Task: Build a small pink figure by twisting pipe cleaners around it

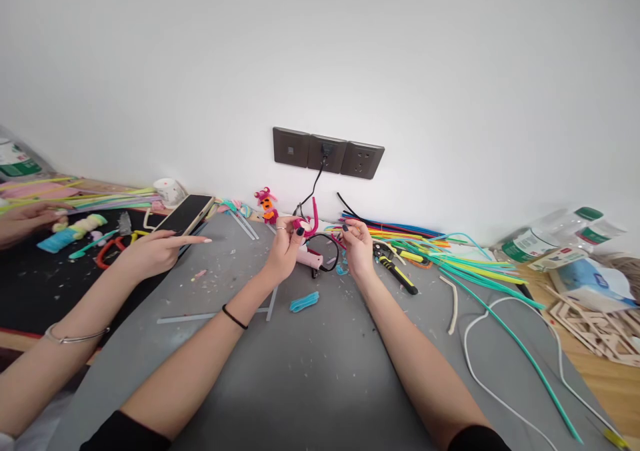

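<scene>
My left hand [283,254] is closed on a bent magenta pipe cleaner shape [315,216], which rises in a hook above the fingertips. My right hand [360,247] pinches a short magenta pipe cleaner piece [337,241], held a little apart from the first. Between and below my hands lies a pale pink glue gun [309,257], partly hidden by my left hand. Nearer me on the grey mat [300,371] rests a folded blue pipe cleaner bundle [304,302]. Behind my left hand, a pink and orange pipe cleaner figure [267,204] stands by the wall.
Yellow-black pliers [395,267] and many coloured pipe cleaners [465,264] lie right. Clear glue sticks [185,318] lie left. Another person's hand [150,257] points in from the left beside a phone [187,214]. Bottles [533,244] stand far right, near wall sockets [327,154].
</scene>
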{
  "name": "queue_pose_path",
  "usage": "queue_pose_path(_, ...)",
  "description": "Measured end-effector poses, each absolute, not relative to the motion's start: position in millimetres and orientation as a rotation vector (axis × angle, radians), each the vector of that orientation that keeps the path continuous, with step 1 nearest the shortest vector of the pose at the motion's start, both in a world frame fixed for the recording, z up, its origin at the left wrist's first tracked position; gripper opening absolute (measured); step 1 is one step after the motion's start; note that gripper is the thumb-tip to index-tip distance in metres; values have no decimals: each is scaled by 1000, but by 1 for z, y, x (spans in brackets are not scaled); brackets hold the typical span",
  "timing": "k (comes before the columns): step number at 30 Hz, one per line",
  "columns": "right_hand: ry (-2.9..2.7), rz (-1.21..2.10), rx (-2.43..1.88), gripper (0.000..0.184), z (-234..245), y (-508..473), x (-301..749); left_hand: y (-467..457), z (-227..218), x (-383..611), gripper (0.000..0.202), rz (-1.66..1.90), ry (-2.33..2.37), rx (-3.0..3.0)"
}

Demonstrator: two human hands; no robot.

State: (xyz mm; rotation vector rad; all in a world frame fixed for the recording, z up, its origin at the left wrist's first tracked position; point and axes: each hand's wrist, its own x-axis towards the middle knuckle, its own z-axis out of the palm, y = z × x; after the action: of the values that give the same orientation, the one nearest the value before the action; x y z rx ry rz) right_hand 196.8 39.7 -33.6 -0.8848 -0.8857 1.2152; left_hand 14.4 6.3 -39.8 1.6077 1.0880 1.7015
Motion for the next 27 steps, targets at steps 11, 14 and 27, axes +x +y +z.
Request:
queue_pose_path(11, -2237, 266, -916, 7, -4, 6, 190, 7, -33, 11, 37, 1904, 1112, 1553)
queue_pose_path(14, -2633, -7, -980, 11, -1, -2, 183, 6, -29, 12, 38, 1922, 1115, 1536)
queue_pose_path(27, -2359, 270, -921, 22, 15, 5, 172, -34, 33, 36, 34, 1862, 907, 1604)
